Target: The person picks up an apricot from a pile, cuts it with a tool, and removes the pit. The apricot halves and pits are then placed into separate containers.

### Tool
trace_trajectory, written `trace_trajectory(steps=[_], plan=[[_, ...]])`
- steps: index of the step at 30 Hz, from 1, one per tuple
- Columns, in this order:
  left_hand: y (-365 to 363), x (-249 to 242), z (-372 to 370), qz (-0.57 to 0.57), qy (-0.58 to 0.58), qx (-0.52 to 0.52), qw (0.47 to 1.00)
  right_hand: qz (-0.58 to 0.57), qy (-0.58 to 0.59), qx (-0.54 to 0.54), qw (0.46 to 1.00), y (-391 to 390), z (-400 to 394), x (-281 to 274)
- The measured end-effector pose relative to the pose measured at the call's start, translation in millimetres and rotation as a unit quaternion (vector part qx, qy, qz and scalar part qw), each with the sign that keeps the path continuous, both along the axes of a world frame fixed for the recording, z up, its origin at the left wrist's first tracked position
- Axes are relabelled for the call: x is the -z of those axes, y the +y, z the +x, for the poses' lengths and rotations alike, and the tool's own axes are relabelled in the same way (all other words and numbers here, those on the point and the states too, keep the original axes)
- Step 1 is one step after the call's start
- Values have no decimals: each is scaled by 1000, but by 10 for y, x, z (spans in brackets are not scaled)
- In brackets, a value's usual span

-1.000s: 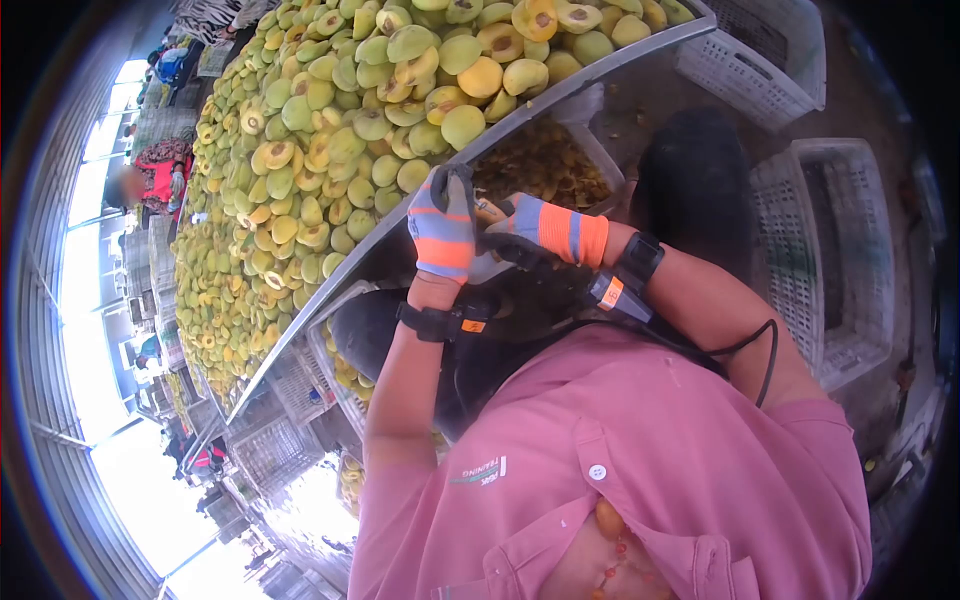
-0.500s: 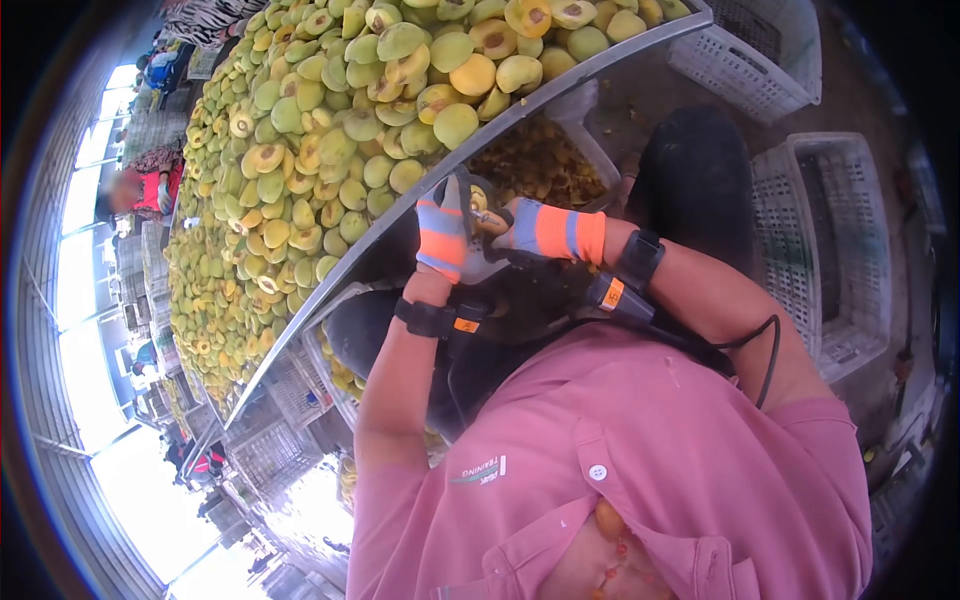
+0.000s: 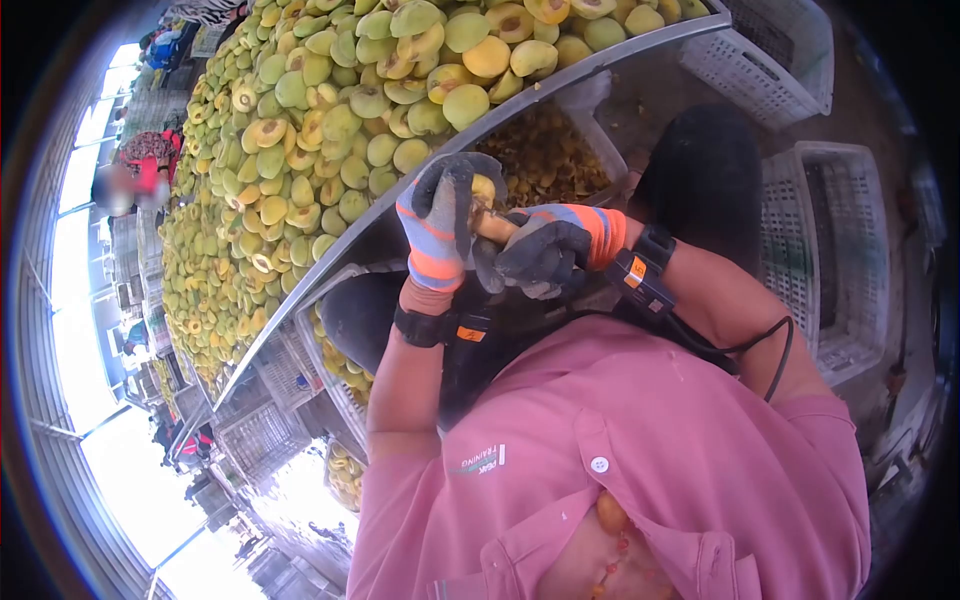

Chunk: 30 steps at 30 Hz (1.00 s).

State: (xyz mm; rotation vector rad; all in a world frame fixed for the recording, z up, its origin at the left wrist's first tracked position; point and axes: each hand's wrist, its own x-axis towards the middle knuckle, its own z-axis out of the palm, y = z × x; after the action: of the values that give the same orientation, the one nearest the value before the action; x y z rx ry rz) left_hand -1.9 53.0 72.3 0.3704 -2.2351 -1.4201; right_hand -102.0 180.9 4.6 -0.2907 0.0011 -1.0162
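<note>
At frame centre, a halved yellow-green fruit [image 3: 483, 190] is being gripped by the closed left hand [image 3: 435, 235] while a wooden-handled tool [image 3: 497, 228] is being clenched in the right hand [image 3: 545, 250], best kept steady.

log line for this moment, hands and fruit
left hand: gloved, holds a fruit | right hand: gloved, grips a tool handle against it | table: heaped with halved fruit | crate: at right
</note>
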Motion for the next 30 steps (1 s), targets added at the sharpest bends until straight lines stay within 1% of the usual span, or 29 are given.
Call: trace_trajectory(steps=[1,2,4,5,6,7,8,9,10,11,12,13,14,15,16,17,18,19,20,21,22,23,24,27,28,30], plan=[[1,15,-29,13,21,-12,1000,12,-31,-1,999,-5,19,-4],[-21,149,-3,64,4,-47,997,24,-60,0,998,-8,24,-7],[50,306,-1,197,51,-86,975,53,-41,19,998,17,41,48],[64,382,34,261,73,-106,957,67,-33,26,997,15,62,77],[-2,420,67,406,89,-83,906,84,2,53,995,-10,83,82],[-58,443,135,189,49,-92,977,101,38,80,991,-47,89,87],[-115,461,201,-39,6,-94,995,118,74,109,984,-77,76,104],[-149,438,259,-264,-38,-91,959,124,198,159,959,-109,49,159],[-301,445,392,-59,-69,-132,987,126,317,205,917,-158,23,175],[-451,451,526,212,-27,-207,955,230,386,216,867,-212,43,183],[-601,454,658,399,36,-307,863,336,438,219,805,-269,60,140],[-644,301,890,103,-40,-267,957,326,404,219,826,-262,68,217],[-687,147,1119,-217,-84,-291,928,317,371,221,844,-246,56,382],[-660,-85,1284,-409,-142,-324,841,304,340,226,861,-271,21,508],[-856,-38,1604,-348,-140,-343,861,328,289,249,864,-353,43,524],[-1121,84,2021,-253,-97,-391,880,327,254,280,866,-467,24,682],[-1215,158,2340,-163,-82,-429,885,325,216,308,868,-589,22,906],[-1309,231,2654,-75,-59,-467,879,324,176,335,867,-665,-18,1011],[-1302,269,2858,8,-66,-495,867,311,36,325,893,-668,-101,978],[-1297,345,3016,-45,-235,-521,819,270,-27,293,917,-658,-149,821],[-1299,460,3196,-96,-396,-531,743,228,-88,258,935,-622,-182,571],[-1354,779,3589,-168,-479,-497,703,184,-148,221,946,-598,-209,423],[-1417,1013,3839,-238,-556,-457,652,156,-142,232,950,-610,-195,507],[-1146,714,3214,-284,-534,-503,617,183,-92,294,933,-471,-150,464],[-1251,614,3033,-199,-439,-499,720,203,6,330,922,-499,-116,546],[-1253,230,2308,-208,-282,-435,829,260,135,374,880,-571,-71,667]])
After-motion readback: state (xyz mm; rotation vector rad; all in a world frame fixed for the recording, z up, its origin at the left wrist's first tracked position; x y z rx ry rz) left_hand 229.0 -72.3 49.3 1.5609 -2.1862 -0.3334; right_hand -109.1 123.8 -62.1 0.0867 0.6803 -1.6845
